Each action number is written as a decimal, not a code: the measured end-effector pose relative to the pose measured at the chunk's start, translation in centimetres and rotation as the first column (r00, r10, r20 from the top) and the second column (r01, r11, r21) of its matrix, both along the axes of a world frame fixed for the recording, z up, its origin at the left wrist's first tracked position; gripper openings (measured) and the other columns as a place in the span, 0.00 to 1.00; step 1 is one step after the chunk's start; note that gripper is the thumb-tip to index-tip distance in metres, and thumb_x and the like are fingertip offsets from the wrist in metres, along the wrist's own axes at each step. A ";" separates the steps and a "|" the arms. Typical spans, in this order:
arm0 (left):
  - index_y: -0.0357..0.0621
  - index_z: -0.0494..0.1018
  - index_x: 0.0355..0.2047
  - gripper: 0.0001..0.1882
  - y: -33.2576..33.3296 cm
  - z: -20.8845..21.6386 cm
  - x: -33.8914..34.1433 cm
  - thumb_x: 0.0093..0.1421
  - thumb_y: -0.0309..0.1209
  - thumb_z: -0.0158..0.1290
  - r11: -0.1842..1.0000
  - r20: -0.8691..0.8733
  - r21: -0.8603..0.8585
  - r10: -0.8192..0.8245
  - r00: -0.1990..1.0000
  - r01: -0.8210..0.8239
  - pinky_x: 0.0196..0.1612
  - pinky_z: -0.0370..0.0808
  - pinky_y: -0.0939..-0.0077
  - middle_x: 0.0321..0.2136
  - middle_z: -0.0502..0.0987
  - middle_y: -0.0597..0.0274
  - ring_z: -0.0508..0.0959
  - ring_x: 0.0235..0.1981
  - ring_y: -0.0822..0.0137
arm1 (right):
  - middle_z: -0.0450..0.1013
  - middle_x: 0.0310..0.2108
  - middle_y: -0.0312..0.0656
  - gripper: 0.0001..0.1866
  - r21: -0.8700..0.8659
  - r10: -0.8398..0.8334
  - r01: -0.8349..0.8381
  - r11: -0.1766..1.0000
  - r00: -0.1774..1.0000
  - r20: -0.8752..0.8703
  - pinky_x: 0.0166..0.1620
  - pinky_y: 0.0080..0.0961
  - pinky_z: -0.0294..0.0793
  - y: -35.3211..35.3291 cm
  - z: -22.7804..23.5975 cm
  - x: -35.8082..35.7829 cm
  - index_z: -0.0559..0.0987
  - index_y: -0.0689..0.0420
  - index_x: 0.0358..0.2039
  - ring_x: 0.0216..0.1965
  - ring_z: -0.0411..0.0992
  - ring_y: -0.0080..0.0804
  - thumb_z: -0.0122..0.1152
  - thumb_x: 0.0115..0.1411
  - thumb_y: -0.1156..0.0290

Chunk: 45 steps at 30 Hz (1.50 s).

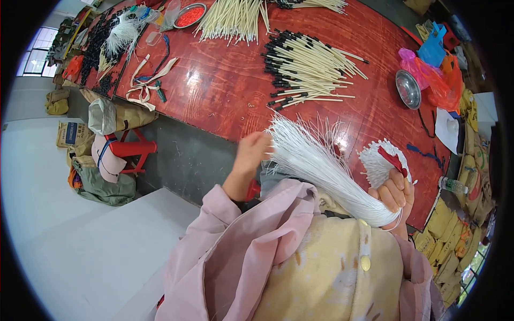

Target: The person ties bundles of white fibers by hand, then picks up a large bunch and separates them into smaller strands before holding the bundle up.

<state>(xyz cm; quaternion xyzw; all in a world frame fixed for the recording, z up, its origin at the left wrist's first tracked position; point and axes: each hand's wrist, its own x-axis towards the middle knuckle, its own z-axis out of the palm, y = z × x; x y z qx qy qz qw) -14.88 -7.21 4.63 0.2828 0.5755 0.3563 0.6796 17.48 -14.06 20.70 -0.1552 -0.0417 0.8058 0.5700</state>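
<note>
A thick bundle of long white strings point(326, 166) slants across my front, over the table's near edge. My right hand point(395, 193) is wrapped tightly round its gathered end, at the right. Above that fist the bundle shows a tufted white head point(377, 159) with small knots or loops, tied with a dark red band point(393, 159). The loose ends fan out toward the upper left. My left hand point(252, 153) is beside these loose ends, its fingers curled together. Whether a strand is between those fingertips is hidden.
On the red table point(214, 96) lie pale sticks with black ends point(310, 69) and a pile of pale sticks point(233, 18). A metal bowl point(408, 89) sits near plastic bags point(433, 48) at right. A red stool point(136, 151) and sacks stand left.
</note>
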 end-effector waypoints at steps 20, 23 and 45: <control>0.36 0.72 0.46 0.18 5.0 -7.3 -3.0 0.57 0.30 0.47 0.870 -0.722 0.269 -0.101 0.684 0.412 0.45 0.72 0.62 0.37 0.77 0.39 0.78 0.42 0.49 | 0.65 0.12 0.28 0.11 0.160 0.095 -0.089 0.983 0.995 -0.030 0.35 0.21 0.59 -0.5 -0.6 0.1 0.66 0.52 0.27 0.12 0.61 0.18 0.50 0.65 0.64; 0.40 0.74 0.48 0.20 4.5 -2.1 -1.3 0.53 0.29 0.52 0.849 -0.946 0.098 -0.082 0.314 0.519 0.44 0.73 0.65 0.33 0.80 0.46 0.80 0.36 0.50 | 0.65 0.12 0.28 0.11 0.114 0.078 -0.073 0.991 0.996 -0.045 0.35 0.21 0.59 -0.4 -0.5 0.0 0.66 0.52 0.26 0.12 0.60 0.19 0.49 0.65 0.64; 0.42 0.70 0.32 0.02 2.7 -5.0 -8.4 0.60 0.26 0.51 0.870 0.688 -0.491 0.355 0.633 0.046 0.13 0.53 0.91 0.23 0.69 0.69 0.63 0.18 0.80 | 0.63 0.12 0.27 0.09 0.088 0.011 -0.005 0.996 0.998 -0.066 0.39 0.22 0.61 -0.1 -0.3 0.3 0.64 0.51 0.28 0.13 0.60 0.19 0.48 0.66 0.65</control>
